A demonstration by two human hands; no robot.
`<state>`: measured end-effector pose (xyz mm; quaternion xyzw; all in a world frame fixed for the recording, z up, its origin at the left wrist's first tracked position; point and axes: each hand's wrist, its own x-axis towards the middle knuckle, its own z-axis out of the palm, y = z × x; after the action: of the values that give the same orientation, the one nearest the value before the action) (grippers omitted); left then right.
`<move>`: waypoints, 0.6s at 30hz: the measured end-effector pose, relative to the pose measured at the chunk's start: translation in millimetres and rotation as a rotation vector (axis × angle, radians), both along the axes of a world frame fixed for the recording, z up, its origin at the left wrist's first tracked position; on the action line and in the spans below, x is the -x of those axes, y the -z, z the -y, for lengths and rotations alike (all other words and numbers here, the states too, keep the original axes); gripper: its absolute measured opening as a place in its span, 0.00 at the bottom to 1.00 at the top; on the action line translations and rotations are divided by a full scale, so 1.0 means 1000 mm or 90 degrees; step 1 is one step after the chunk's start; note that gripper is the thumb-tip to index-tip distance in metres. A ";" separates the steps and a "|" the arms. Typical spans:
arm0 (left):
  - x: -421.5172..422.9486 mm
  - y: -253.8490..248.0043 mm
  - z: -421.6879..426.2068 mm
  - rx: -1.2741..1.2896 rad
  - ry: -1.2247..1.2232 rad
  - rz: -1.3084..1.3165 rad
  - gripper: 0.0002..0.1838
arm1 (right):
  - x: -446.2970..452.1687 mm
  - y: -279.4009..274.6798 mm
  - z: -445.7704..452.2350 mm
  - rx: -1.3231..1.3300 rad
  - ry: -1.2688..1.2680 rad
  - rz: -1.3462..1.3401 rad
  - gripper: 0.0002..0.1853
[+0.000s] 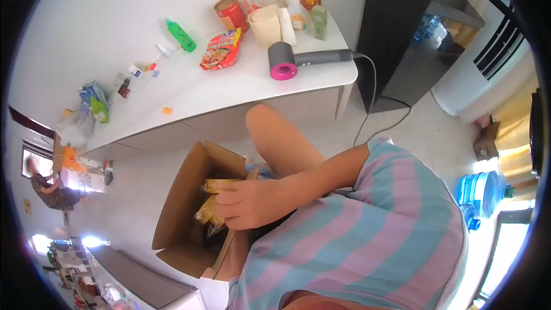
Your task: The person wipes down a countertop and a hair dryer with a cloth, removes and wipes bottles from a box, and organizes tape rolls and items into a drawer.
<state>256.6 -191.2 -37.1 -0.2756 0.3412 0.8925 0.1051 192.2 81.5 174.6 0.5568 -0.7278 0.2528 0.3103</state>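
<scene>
My right hand (249, 202) is closed on yellow packets (213, 206) in clear, shiny wrapping, at the mouth of an open cardboard box (181, 212). What exactly is in the packets I cannot make out. The box stands with its flaps spread, close against my striped shirt (367, 218). Something dark lies inside it, below the packets. Of my left arm only part of the forearm shows, beside the box's near flap. The fingers of my left hand are hidden by the box and my right hand.
A white table (189, 95) carries a hair dryer (284, 60), a red food packet (222, 49), a green bottle (181, 35) and a red tin (231, 12). The dryer's cord trails to the floor. Large blue water bottles (482, 192) stand at right. Another person (51, 189) sits far left.
</scene>
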 end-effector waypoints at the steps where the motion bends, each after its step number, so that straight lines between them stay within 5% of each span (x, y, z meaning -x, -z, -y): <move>1: -0.001 0.002 0.000 0.006 -0.001 0.003 0.22 | 0.002 0.003 -0.003 0.064 0.027 -0.063 0.18; 7: 0.002 0.008 -0.008 0.044 0.021 0.037 0.21 | 0.000 0.008 -0.028 -0.024 -0.016 0.195 0.42; 10: 0.006 0.010 -0.012 0.056 0.032 0.048 0.21 | 0.003 0.002 -0.042 -0.061 -0.038 0.205 0.45; 13: 0.009 0.011 -0.014 0.066 0.039 0.053 0.21 | 0.007 -0.006 -0.052 0.000 -0.126 0.335 0.44; 16: 0.011 0.008 -0.016 0.071 0.034 0.046 0.21 | 0.024 0.006 -0.038 0.034 0.041 0.396 0.42; 18: 0.010 0.004 -0.014 0.071 0.019 0.035 0.21 | 0.037 0.014 -0.031 0.035 0.000 0.569 0.25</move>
<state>246.9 -177.1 -41.0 -0.3002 0.3915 0.8626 0.1121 155.2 112.4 160.3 0.3848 -0.7833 0.4878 -0.0200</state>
